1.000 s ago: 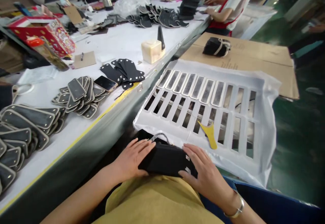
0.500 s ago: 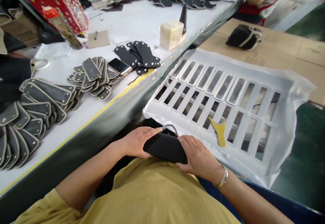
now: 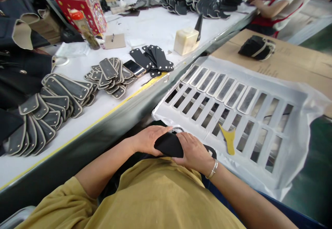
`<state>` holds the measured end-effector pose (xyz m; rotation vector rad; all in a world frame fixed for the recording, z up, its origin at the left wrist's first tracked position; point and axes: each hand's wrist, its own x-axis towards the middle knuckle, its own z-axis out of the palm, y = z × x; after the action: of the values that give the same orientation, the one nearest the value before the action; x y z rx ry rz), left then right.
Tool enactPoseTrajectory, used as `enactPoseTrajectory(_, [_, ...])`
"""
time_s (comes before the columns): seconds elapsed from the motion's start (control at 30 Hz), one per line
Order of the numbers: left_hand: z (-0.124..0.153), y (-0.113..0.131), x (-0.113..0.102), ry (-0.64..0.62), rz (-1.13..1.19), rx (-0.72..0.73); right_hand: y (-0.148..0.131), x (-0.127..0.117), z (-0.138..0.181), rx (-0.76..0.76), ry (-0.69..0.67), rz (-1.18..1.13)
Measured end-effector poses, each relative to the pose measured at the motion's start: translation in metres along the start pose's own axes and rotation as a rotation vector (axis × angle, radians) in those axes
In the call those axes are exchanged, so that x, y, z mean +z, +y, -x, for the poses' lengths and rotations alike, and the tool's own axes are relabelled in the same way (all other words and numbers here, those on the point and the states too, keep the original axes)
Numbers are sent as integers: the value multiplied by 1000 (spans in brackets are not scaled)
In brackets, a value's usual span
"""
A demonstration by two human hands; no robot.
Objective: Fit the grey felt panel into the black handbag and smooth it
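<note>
A stack of black leather pieces [image 3: 167, 145] rests on my lap, just below the near edge of a white slotted template [image 3: 261, 82]. My left hand [image 3: 149, 139] lies along the stack's left end with its fingers laid over the top. My right hand [image 3: 193, 151] covers the stack's right part, fingers curled over it. Both hands press the stack between them. A yellow scraper [image 3: 228, 139] lies on the template to the right of my right hand. Several slots in the template's far row hold dark pieces [image 3: 218, 84].
The white table [image 3: 145, 31] on my left carries fanned piles of black pieces [image 3: 52, 108], a phone [image 3: 134, 67], a cream block [image 3: 185, 41] and a red box [image 3: 83, 9]. A tied black bundle [image 3: 255, 47] sits on cardboard. Another person's arm [image 3: 267, 6] works at the far right.
My hands have drawn closer together on the black stack, the right one sliding left over it. The camera has tilted and shifted, so the table appears further right.
</note>
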<state>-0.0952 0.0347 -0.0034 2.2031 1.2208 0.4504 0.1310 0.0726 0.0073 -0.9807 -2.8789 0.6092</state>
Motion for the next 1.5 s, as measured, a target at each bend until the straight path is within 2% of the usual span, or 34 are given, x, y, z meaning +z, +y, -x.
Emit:
enactPoseTrajectory(0.07, [10, -4, -1, 24, 89, -47, 0, 1, 0, 10, 5, -13])
enactPoseTrajectory(0.17, [34, -12, 0, 92, 289, -200, 1, 2, 1, 16, 6, -27])
enactPoseTrajectory(0.23, [48, -17, 6, 150, 456, -279, 1, 2, 1, 21, 9, -27])
enactPoseTrajectory(0.33, [60, -23, 19, 247, 649, -318, 0, 2, 0, 29, 7, -16])
enactPoseTrajectory(0.5, [58, -26, 33, 356, 702, -310, -5, 3, -4, 40, 6, 20])
enactPoseTrajectory(0.83, [56, -32, 35, 393, 807, -300, -30, 21, -40, 14, 47, 30])
enactPoseTrajectory(0.97, [57, -33, 32, 345, 1056, -262, -30, 21, -42, 23, 33, 25])
enactPoseTrajectory(1.07, [52, -33, 35, 434, 1221, -293, -29, 21, -43, 23, 22, 30])
enactPoseTrajectory(1.17, [42, -33, 37, 532, 1198, -441, -29, 22, -44, 16, 24, 48])
enactPoseTrajectory(1.23, [37, -34, 34, 534, 1136, -510, -28, 23, -44, 5, 31, 61])
enactPoseTrajectory(1.37, [29, -37, 23, 463, 1038, -527, -25, 25, -45, -18, 46, 83])
enactPoseTrajectory(1.5, [25, -38, 17, 457, 1019, -531, -23, 27, -46, -23, 44, 97])
